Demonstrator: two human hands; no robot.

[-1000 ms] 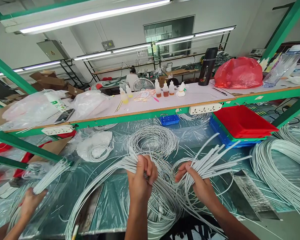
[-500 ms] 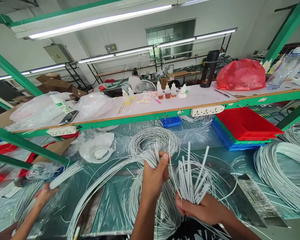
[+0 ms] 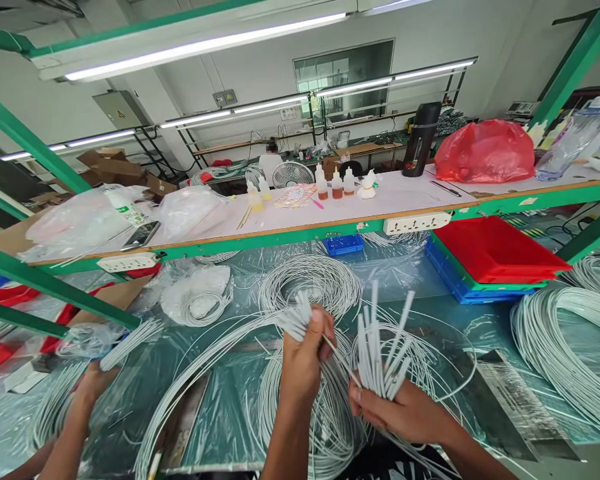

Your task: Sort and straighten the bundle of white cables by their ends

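Plastic-covered bench (image 3: pixel 430 293) lies crowded with cable coils (image 3: pixel 310 283); left hand (image 3: pixel 303 357) and right hand (image 3: pixel 397 413) each clench upright white cable ends (image 3: pixel 380 347)

The left hand (image 3: pixel 303 357) is raised in front of the body, its forearm rising from the lower edge of the view, and its grip is closed in a fist with the knuckles turned away from the camera. The right hand (image 3: pixel 397 413) is held just beside and lower than the left hand, palm turned inward, fingers (image 3: pixel 367 417) curled closed, its forearm extended toward the lower right.
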